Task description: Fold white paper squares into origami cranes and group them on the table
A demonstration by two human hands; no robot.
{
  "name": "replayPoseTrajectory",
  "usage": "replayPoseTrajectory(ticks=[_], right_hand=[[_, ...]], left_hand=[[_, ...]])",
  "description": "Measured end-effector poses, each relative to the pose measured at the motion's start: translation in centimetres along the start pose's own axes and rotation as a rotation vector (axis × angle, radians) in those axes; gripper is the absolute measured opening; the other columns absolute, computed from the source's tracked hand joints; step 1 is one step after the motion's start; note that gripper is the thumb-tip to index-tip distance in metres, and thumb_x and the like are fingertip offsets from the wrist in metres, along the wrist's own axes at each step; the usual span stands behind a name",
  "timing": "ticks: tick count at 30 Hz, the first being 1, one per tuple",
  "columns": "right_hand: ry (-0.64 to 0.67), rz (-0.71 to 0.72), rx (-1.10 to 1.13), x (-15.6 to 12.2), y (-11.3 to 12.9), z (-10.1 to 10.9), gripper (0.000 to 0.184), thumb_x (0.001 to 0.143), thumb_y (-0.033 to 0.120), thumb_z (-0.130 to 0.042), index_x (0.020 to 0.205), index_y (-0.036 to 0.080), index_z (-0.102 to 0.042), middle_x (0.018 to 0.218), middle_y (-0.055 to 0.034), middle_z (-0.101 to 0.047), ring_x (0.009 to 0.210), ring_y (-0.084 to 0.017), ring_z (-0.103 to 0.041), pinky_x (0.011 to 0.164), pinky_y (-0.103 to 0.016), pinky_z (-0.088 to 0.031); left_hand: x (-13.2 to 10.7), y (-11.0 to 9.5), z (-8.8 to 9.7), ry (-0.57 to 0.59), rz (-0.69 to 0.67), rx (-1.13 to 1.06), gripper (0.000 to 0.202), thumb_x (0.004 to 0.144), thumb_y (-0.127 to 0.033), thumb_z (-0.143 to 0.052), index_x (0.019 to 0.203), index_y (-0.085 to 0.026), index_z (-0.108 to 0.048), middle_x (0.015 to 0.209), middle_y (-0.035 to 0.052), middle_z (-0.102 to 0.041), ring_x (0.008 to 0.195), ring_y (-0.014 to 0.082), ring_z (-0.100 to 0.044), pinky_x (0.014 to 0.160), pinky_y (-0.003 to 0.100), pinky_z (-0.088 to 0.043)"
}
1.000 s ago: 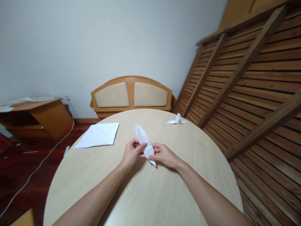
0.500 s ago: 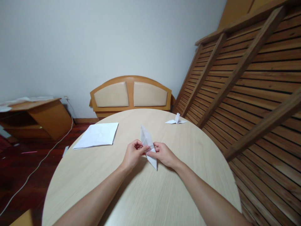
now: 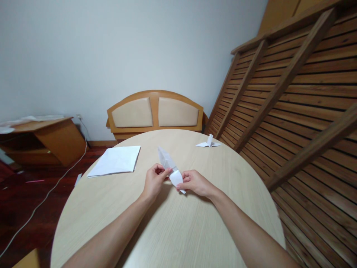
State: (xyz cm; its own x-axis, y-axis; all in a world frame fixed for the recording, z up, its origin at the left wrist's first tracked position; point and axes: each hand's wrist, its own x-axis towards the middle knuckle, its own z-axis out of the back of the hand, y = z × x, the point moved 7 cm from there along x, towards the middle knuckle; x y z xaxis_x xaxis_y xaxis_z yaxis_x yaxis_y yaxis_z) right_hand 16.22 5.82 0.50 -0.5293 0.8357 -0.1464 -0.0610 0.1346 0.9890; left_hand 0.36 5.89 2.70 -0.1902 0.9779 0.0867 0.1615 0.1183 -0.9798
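A narrow, pointed piece of folded white paper (image 3: 176, 178) is held between both hands above the middle of the round table (image 3: 167, 230). My left hand (image 3: 155, 179) pinches its left edge near the middle, thumb on top. Lower down, my right hand (image 3: 193, 183) grips the near end between thumb and fingers, and that end bends in a curve. The paper's far tip slants up and to the left. Fingertips beneath the paper are partly hidden.
A stack of white paper sheets (image 3: 117, 160) lies at the table's left. Near the far right edge stands a folded paper crane (image 3: 209, 141). Beyond the table is a headboard (image 3: 155, 111); a slatted wooden frame (image 3: 306, 111) leans along the right.
The folded paper has tilted further left at its far tip. My right hand has slid down to the near end, which is now bent. My left hand has shifted slightly left.
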Motion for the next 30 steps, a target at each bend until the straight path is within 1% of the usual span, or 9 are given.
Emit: replayPoseTrajectory(ticks=[4, 9, 13, 16, 19, 22, 24, 27, 30], right_hand=[[0.082, -0.058, 0.014, -0.4, -0.4, 0.0, 0.035, 0.061, 0.034, -0.087, 0.073, 0.013, -0.061, 0.067, -0.0054, -0.073, 0.058, -0.012, -0.065, 0.057, -0.023, -0.048], [0.14, -0.074, -0.049, -0.9, -0.3, 0.5, 0.035, 0.066, 0.038, -0.085, 0.083, 0.013, -0.067, 0.071, -0.0057, -0.073, 0.063, -0.013, -0.066, 0.06, -0.024, -0.049], [-0.012, 0.053, -0.087, -0.6, 0.8, 1.6, 0.039, 0.08, 0.046, -0.073, 0.102, 0.015, -0.07, 0.089, -0.0076, -0.074, 0.076, -0.014, -0.066, 0.064, -0.024, -0.047], [-0.077, 0.189, -0.052, -0.3, 1.8, 1.6, 0.042, 0.079, 0.044, -0.074, 0.108, 0.015, -0.069, 0.099, -0.0085, -0.072, 0.086, -0.016, -0.066, 0.071, -0.027, -0.048], [-0.105, 0.27, -0.055, -0.1, 2.3, 1.4, 0.039, 0.076, 0.043, -0.078, 0.101, 0.015, -0.069, 0.092, -0.0065, -0.072, 0.084, -0.017, -0.065, 0.075, -0.029, -0.048], [-0.131, 0.267, -0.079, 0.0, 2.2, 1.4, 0.035, 0.074, 0.045, -0.078, 0.088, 0.014, -0.068, 0.08, -0.0038, -0.07, 0.075, -0.016, -0.064, 0.07, -0.028, -0.046], [-0.135, 0.25, -0.083, 0.1, 2.0, 1.5, 0.036, 0.073, 0.046, -0.079, 0.084, 0.015, -0.065, 0.076, -0.0028, -0.069, 0.072, -0.016, -0.063, 0.069, -0.028, -0.046], [-0.144, 0.255, -0.074, -0.1, 2.0, 1.7, 0.039, 0.073, 0.044, -0.08, 0.093, 0.017, -0.06, 0.075, -0.0002, -0.067, 0.071, -0.016, -0.063, 0.069, -0.028, -0.046], [-0.154, 0.304, -0.069, -0.4, 2.2, 1.9, 0.041, 0.079, 0.04, -0.075, 0.107, 0.023, -0.051, 0.079, 0.0018, -0.067, 0.074, -0.016, -0.064, 0.068, -0.027, -0.046]], left_hand=[[0.2, -0.4, 0.7, -0.039, -0.019, -0.018, 0.05, 0.052, -0.049, -0.088, 0.068, -0.016, -0.054, 0.065, -0.0021, -0.061, 0.06, 0.0116, -0.059, 0.055, 0.023, -0.051], [0.4, -0.3, 0.9, -0.046, -0.009, -0.038, 0.05, 0.051, -0.047, -0.089, 0.068, -0.016, -0.053, 0.064, -0.0036, -0.06, 0.06, 0.0112, -0.06, 0.056, 0.022, -0.051], [0.0, 0.4, 0.0, 0.047, 0.064, -0.022, 0.049, 0.052, -0.045, -0.09, 0.069, -0.016, -0.054, 0.064, -0.0013, -0.064, 0.059, 0.0127, -0.063, 0.056, 0.024, -0.052], [-0.6, 1.0, -0.9, 0.129, 0.108, 0.007, 0.048, 0.053, -0.044, -0.09, 0.069, -0.016, -0.055, 0.064, 0.0005, -0.066, 0.058, 0.0141, -0.064, 0.056, 0.024, -0.052], [-1.0, 1.4, -1.7, 0.188, 0.129, 0.026, 0.048, 0.052, -0.045, -0.091, 0.069, -0.016, -0.056, 0.065, 0.0021, -0.067, 0.059, 0.0153, -0.065, 0.055, 0.025, -0.052], [-1.3, 1.5, -2.0, 0.234, 0.144, 0.044, 0.048, 0.054, -0.047, -0.09, 0.07, -0.015, -0.058, 0.065, 0.0028, -0.068, 0.059, 0.0157, -0.066, 0.055, 0.025, -0.052], [-1.3, 1.4, -2.0, 0.253, 0.151, 0.043, 0.047, 0.058, -0.05, -0.087, 0.073, -0.015, -0.059, 0.068, 0.0034, -0.069, 0.061, 0.016, -0.066, 0.056, 0.025, -0.052], [-1.3, 1.3, -2.0, 0.262, 0.154, 0.027, 0.048, 0.062, -0.052, -0.084, 0.08, -0.016, -0.059, 0.069, 0.0032, -0.07, 0.062, 0.0163, -0.067, 0.058, 0.026, -0.053], [-1.1, 1.1, -1.8, 0.25, 0.132, 0.003, 0.051, 0.062, -0.05, -0.084, 0.085, -0.019, -0.051, 0.066, 0.0009, -0.07, 0.059, 0.0159, -0.066, 0.056, 0.025, -0.052]])
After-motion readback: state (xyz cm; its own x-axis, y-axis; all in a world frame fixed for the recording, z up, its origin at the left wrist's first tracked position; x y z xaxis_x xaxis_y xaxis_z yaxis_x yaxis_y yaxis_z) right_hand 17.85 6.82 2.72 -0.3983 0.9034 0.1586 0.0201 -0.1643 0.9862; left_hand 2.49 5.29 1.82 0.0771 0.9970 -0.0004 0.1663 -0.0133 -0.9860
